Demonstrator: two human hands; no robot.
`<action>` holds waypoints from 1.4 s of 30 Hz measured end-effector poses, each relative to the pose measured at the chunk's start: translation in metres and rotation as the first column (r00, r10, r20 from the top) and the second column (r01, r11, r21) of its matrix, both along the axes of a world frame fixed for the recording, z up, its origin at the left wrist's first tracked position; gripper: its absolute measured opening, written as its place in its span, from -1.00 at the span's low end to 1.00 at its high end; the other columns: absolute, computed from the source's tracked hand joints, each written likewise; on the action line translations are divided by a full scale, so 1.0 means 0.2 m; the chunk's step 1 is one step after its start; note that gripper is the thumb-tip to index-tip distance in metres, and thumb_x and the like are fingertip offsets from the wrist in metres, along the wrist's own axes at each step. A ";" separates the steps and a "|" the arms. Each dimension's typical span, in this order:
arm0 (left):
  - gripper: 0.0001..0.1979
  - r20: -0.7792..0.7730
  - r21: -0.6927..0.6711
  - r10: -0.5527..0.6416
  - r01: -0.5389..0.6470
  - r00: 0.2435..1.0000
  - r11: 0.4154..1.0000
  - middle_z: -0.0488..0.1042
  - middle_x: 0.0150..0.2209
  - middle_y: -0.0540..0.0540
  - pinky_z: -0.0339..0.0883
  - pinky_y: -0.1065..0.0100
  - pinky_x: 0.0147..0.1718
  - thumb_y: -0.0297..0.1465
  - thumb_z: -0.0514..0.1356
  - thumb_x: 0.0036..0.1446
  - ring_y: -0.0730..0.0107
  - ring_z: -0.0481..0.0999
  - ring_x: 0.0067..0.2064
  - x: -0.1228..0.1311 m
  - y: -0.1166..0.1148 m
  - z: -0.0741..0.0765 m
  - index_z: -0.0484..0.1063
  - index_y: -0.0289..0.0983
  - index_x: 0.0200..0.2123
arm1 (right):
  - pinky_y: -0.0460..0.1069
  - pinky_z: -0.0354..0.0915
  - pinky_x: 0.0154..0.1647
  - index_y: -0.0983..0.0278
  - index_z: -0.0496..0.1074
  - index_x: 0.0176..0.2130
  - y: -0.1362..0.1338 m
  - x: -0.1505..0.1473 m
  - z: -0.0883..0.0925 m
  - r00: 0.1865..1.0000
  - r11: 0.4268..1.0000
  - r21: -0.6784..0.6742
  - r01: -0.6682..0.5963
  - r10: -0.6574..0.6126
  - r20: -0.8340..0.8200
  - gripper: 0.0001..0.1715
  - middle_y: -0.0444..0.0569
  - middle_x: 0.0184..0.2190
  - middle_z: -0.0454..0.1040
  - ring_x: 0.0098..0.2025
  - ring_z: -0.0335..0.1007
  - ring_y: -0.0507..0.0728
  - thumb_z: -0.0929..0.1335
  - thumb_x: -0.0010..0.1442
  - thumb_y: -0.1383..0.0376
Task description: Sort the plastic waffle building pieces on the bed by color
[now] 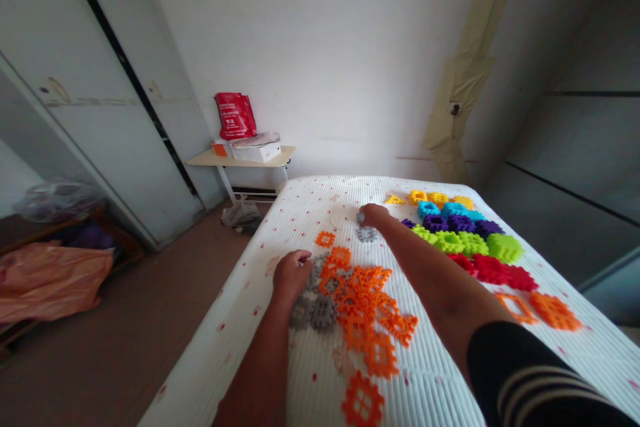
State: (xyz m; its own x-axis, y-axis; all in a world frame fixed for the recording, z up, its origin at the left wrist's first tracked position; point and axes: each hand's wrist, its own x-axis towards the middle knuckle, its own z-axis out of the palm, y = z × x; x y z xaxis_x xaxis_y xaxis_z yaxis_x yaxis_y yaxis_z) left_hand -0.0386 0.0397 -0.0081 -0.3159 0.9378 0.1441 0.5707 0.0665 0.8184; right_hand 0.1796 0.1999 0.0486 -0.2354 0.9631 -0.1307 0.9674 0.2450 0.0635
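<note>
Flat orange lattice pieces [357, 330] lie in a loose heap at the middle of the white dotted bed [240, 307]. Grey pieces [324, 313] lie along the heap's left side. My left hand [293, 273] is at the left edge of the grey pieces, fingers curled; whether it grips one is hidden. Farther forward, my right hand [374, 215] has its fingers closed at a small grey piece, just above another grey piece [367, 235]. On the right are grouped stacks: yellow [437, 199], blue [429, 209], purple [435, 223], green [449, 241], red [493, 269] and orange [555, 311].
Behind the bed's far left corner, a small table [205, 158] holds a red bag [236, 117] and a white box [257, 151]. A plastic bag [241, 213] is on the floor. At the far left lies an orange plastic bag [55, 280].
</note>
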 end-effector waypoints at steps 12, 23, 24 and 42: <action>-0.71 -0.384 -0.131 -0.018 -0.036 0.923 0.991 0.48 -0.20 -0.25 0.20 0.18 -0.18 -0.23 0.14 -0.02 0.06 0.41 -0.12 0.08 -0.03 0.03 0.52 -0.25 -0.27 | -0.01 0.21 -0.15 0.26 0.36 -0.09 -0.54 0.00 0.09 0.967 0.935 0.277 -0.222 0.248 -0.064 -0.73 0.07 -0.10 0.41 -0.09 0.34 0.17 0.23 0.20 0.29; -0.83 -0.528 -0.164 0.006 -0.108 0.849 0.981 0.54 -0.28 -0.11 0.17 0.24 -0.22 -0.37 0.11 -0.02 0.19 0.47 -0.17 0.15 -0.02 0.04 0.43 -0.21 -0.30 | -0.03 0.20 -0.11 0.27 0.41 -0.14 -0.87 0.20 -0.17 0.932 0.925 0.270 -0.269 0.320 -0.168 -0.71 0.08 -0.05 0.40 -0.09 0.32 0.12 0.17 0.27 0.28; -0.84 -0.517 -0.148 0.011 -0.102 0.856 0.984 0.55 -0.31 -0.09 0.17 0.26 -0.22 -0.39 0.11 -0.02 0.22 0.48 -0.18 0.15 -0.02 0.04 0.43 -0.20 -0.32 | -0.03 0.20 -0.09 0.26 0.39 -0.10 -0.86 0.21 -0.17 0.936 0.928 0.280 -0.247 0.304 -0.180 -0.70 0.09 -0.01 0.38 -0.06 0.30 0.13 0.17 0.27 0.28; -0.81 0.437 0.232 -0.152 0.052 0.887 0.971 0.42 -0.54 0.03 0.26 0.45 -0.42 -0.34 0.24 -0.24 0.48 0.38 -0.48 0.13 -0.04 0.08 0.41 -0.30 -0.48 | -0.05 0.21 -0.28 0.29 0.46 -0.37 -0.95 0.13 -0.13 0.932 0.942 0.155 -0.299 0.323 -0.166 -0.76 0.02 -0.40 0.48 -0.33 0.40 0.10 0.24 0.21 0.27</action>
